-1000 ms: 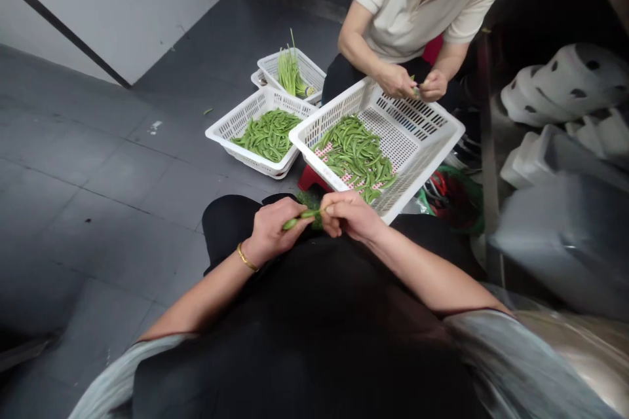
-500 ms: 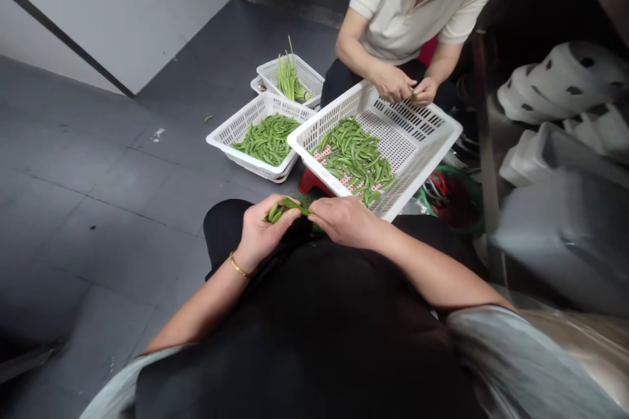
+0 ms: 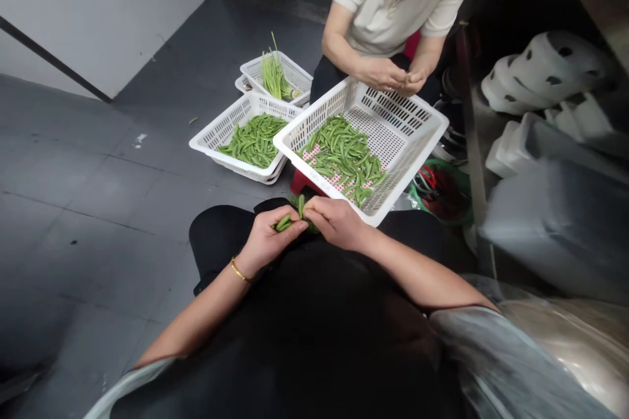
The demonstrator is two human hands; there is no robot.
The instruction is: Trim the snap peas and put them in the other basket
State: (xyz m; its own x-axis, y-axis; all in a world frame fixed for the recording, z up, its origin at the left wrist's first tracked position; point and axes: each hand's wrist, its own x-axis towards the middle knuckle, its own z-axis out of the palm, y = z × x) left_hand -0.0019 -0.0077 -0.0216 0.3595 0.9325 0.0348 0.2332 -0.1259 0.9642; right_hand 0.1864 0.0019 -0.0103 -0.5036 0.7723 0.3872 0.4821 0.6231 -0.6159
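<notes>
My left hand (image 3: 273,234), with a gold bracelet at the wrist, is closed around a few green pea pods (image 3: 284,222). Another pod (image 3: 301,205) stands upright between the fingertips of both hands. My right hand (image 3: 337,221) pinches this pod from the right; its fingertips are partly hidden. Both hands are together over my lap, just in front of the large white basket (image 3: 319,178). Inside that basket lies a loose heap of pea pods (image 3: 346,154). A second white basket (image 3: 206,144), further left, holds more pods (image 3: 253,139).
Facing me, a person in a cream shirt (image 3: 366,13) works with both hands over the big basket's far rim. Behind the second basket, a smaller basket (image 3: 253,69) holds long green stalks (image 3: 275,76). Grey bins (image 3: 555,222) and white containers (image 3: 545,72) stand at right.
The pod between my hands has turned from lying roughly level to upright. My hands stay close together. The whole view has shifted slightly, and the other person's hands have drawn closer together.
</notes>
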